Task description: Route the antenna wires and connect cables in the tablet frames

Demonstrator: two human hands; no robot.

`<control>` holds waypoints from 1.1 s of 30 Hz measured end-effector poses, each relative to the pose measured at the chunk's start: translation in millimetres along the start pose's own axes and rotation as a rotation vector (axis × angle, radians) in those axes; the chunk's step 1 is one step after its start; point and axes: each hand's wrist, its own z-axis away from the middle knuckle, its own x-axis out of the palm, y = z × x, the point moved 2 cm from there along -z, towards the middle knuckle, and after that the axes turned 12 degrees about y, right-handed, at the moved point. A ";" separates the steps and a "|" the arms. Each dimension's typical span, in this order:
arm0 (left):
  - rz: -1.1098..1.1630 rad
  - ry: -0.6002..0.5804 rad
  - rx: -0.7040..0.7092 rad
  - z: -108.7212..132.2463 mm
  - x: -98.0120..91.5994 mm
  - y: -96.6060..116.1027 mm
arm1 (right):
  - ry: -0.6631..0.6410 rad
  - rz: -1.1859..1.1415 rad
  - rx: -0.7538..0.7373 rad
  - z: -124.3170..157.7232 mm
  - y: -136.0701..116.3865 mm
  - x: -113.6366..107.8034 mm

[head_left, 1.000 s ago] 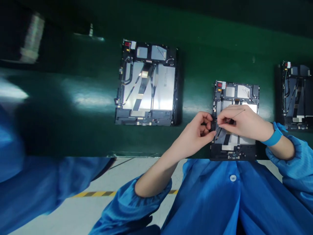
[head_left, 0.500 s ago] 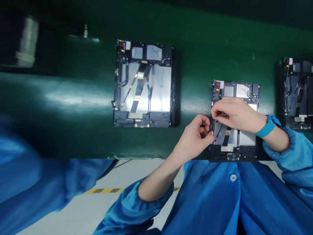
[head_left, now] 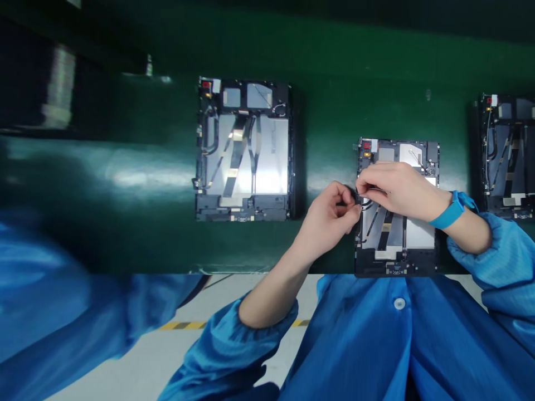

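An opened tablet-like device (head_left: 422, 234) lies at the bench's near edge, showing silver panels, dark flat ribbon cables and a black frame. My right hand (head_left: 403, 189), with a blue band on its wrist, reaches over it from the right. Its thumb and forefinger are pinched together by the device's left edge, near a thin black cable (head_left: 366, 205). From the left, my left hand (head_left: 328, 223) meets the same edge just below, fingers curled and thumb closed against them. Whatever either pinch holds is too small or hidden to make out.
A similar opened device (head_left: 271, 150) lies to the left on the green bench (head_left: 326, 111). Another device (head_left: 504, 161) is cut off at the right. A blue-sleeved person (head_left: 45, 301) is at the lower left. Dark equipment (head_left: 25, 78) stands at the upper left.
My left hand has moved up along the device's left edge, closer to my right fingertips. My right hand stays pinched in nearly the same place. The view has shifted slightly.
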 end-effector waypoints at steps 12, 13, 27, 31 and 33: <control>0.015 -0.024 -0.002 -0.3 -1.4 -1.6 | -0.004 -0.026 -0.023 -2.3 1.0 1.2; 0.015 -0.014 -0.013 -0.4 -1.0 -1.3 | 0.001 -0.027 -0.029 -2.6 1.0 1.2; -0.084 -0.009 0.040 -26.4 0.5 10.8 | 0.092 -0.050 0.056 -14.0 17.6 2.1; -0.091 -0.017 0.032 -27.8 0.0 11.9 | 0.079 -0.048 0.068 -14.9 15.6 1.5; -0.094 -0.020 0.021 -27.9 -0.6 12.1 | 0.070 -0.050 0.068 -15.2 15.0 0.9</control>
